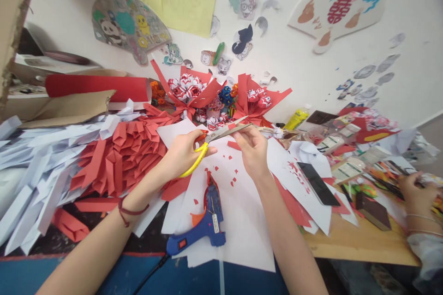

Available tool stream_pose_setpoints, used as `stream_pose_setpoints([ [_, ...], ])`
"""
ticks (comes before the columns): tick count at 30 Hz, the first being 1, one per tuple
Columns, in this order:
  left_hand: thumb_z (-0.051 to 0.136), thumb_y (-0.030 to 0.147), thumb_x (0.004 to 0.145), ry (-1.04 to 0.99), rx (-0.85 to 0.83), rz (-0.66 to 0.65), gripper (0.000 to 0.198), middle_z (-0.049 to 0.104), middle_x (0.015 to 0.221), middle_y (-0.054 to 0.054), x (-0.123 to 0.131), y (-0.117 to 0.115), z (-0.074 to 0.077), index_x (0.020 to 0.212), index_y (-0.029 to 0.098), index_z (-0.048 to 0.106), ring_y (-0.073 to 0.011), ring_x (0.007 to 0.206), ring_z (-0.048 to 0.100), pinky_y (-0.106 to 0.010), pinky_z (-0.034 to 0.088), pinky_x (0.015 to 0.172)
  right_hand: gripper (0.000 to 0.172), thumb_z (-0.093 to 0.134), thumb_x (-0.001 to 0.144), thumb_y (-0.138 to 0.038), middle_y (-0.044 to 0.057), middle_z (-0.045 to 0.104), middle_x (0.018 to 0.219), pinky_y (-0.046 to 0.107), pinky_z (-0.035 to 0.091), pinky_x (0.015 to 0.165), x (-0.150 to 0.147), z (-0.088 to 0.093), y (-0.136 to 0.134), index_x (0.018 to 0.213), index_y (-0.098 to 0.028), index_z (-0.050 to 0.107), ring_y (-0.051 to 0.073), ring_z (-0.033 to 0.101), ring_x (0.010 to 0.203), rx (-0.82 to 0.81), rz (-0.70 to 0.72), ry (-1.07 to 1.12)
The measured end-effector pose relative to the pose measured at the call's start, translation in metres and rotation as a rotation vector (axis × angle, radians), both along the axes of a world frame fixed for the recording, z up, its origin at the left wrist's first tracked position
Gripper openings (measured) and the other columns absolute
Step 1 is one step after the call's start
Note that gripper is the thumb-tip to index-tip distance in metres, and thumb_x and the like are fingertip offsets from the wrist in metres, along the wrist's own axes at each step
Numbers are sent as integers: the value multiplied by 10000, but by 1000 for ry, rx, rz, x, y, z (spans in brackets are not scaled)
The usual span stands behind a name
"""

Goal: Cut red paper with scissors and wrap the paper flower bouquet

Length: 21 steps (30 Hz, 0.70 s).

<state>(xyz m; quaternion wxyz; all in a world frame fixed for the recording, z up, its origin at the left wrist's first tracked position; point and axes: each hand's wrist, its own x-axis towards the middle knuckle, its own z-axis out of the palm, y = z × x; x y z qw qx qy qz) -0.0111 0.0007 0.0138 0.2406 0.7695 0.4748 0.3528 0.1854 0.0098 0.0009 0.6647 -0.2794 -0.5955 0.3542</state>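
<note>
My left hand (pixel 185 152), with a dark red cord on its wrist, grips a pair of scissors (pixel 217 134) by the handles. The yellow handle hangs below the fingers, and the parted blades point right. At the blades, my right hand (pixel 252 150) pinches a small piece of red paper (pixel 236 123); the fingers hide part of it. Below both hands, red paper snippets (pixel 232 179) lie on white paper sheets (pixel 242 226). A blue hot glue gun (pixel 202 228) rests on the sheets between my forearms.
Folded red paper strips (pixel 114 161) and white strips (pixel 38 170) are heaped at left. Red-wrapped paper flower bouquets (pixel 187 90) stand against the wall. A phone (pixel 317 183) lies to the right. Another person's hand (pixel 418 198) is at the far right, near clutter and a dark box (pixel 373 211).
</note>
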Motion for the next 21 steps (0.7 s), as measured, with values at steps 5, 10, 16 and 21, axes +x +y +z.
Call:
stream_pose_setpoints([
  [5,570,522,819,-22,-19,-19,359,456,661,41,5,-2,0,768,181,471,-118,611,392,-267,277,588,94,704,827,-283,36,718,983,383,523,965,-9,-3,-1,899,-224,686,187,681,970,-1,-39,70],
  [10,538,557,825,-35,-34,-15,397,450,648,38,8,-5,-2,733,186,430,-120,606,392,-273,282,591,131,708,816,-311,40,721,1027,427,503,1010,-17,-5,-4,908,-227,670,200,678,1017,-23,-83,130],
  [16,540,546,836,-71,-35,-33,384,482,659,32,11,-7,-4,752,179,464,-124,612,420,-275,300,601,91,718,804,-264,23,733,990,437,492,1043,-27,-1,-10,876,-222,681,198,685,1025,-35,-43,265],
  [21,537,528,849,-106,-28,-39,370,461,643,42,15,-8,-7,750,181,452,-116,600,399,-266,300,586,45,710,813,-223,15,740,975,422,496,1043,-34,1,-13,853,-219,690,185,692,1013,-24,-3,344],
])
